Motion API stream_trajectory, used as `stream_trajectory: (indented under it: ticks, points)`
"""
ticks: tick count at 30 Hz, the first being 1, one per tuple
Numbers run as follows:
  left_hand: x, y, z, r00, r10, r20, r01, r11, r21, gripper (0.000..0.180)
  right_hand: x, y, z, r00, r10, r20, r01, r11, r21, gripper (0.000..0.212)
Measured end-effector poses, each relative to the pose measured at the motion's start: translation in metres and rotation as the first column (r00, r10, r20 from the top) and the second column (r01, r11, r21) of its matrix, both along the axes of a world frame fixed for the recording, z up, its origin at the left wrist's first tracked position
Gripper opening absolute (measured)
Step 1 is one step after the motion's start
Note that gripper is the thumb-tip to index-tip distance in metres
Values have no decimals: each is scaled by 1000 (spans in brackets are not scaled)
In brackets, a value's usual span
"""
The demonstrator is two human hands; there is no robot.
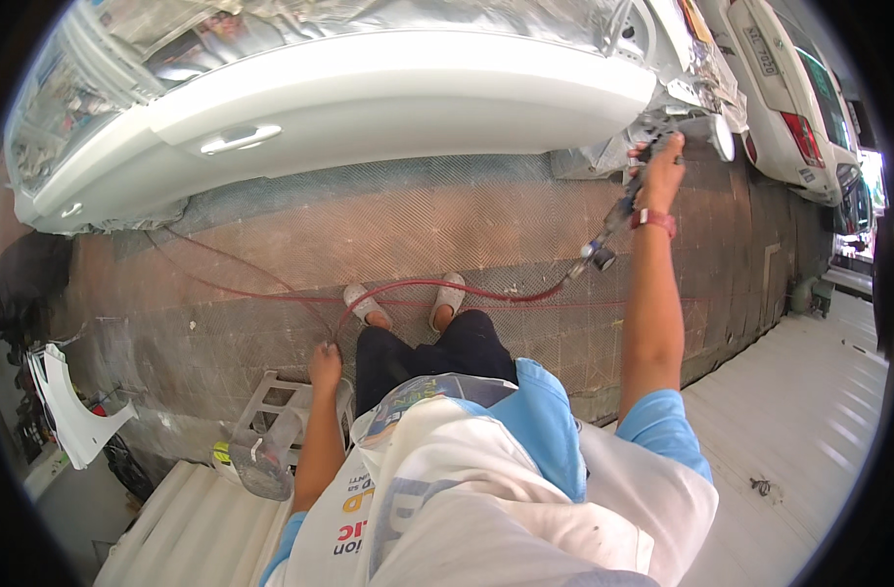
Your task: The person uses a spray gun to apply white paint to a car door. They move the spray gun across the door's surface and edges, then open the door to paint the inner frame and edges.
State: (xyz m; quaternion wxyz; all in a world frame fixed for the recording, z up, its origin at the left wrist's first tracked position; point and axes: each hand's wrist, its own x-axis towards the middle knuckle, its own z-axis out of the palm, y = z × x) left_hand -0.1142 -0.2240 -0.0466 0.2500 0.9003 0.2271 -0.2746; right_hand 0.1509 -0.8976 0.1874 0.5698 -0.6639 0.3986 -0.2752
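Observation:
My right hand (662, 171) is stretched far forward, closed around a spray gun (620, 207) near the right end of a white car side panel (398, 93). The gun's far end is partly hidden by my fingers. A small round fitting sits at its lower end, where a red air hose (467, 286) joins. That hose curves left across the floor, in front of my feet. Low at the left, my left hand (326, 364) is closed on the hose, which hangs in a loop from it. The panel has a door handle (242, 139) and looks glossy white.
Plastic sheeting (212, 44) and paper cover the car above the panel. Another white car (775, 88) stands at the far right. A grey plastic stool (271, 401) is beside my left arm. A loose white fender (70, 406) stands at the left. Hose lines cross the tiled floor (418, 215).

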Motion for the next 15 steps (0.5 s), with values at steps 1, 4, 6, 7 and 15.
stream_trajectory:
  ticks: [1, 4, 6, 7, 15]
  points:
    - [23, -11, 9, 999, 23, 39, -25, 998, 58, 50, 1, 32, 5, 997, 75, -3, -75, 996, 41, 60]
    - [121, -60, 58, 974, 77, 213, 32, 883, -468, 51, 7, 144, 18, 969, 243, -35, -241, 969, 50, 60]
    - [184, -101, 99, 971, 38, 236, 136, 726, -675, 51, 15, 219, 30, 930, 366, -14, -366, 930, 18, 58]
    - [210, -118, 118, 969, 18, 248, 191, 586, -787, 52, 18, 255, 35, 901, 433, 14, -433, 901, 24, 57]
    - [273, -46, 171, 969, 182, -167, -143, -140, -980, 32, 72, 512, 45, 766, 630, 129, -643, 750, 157, 52]
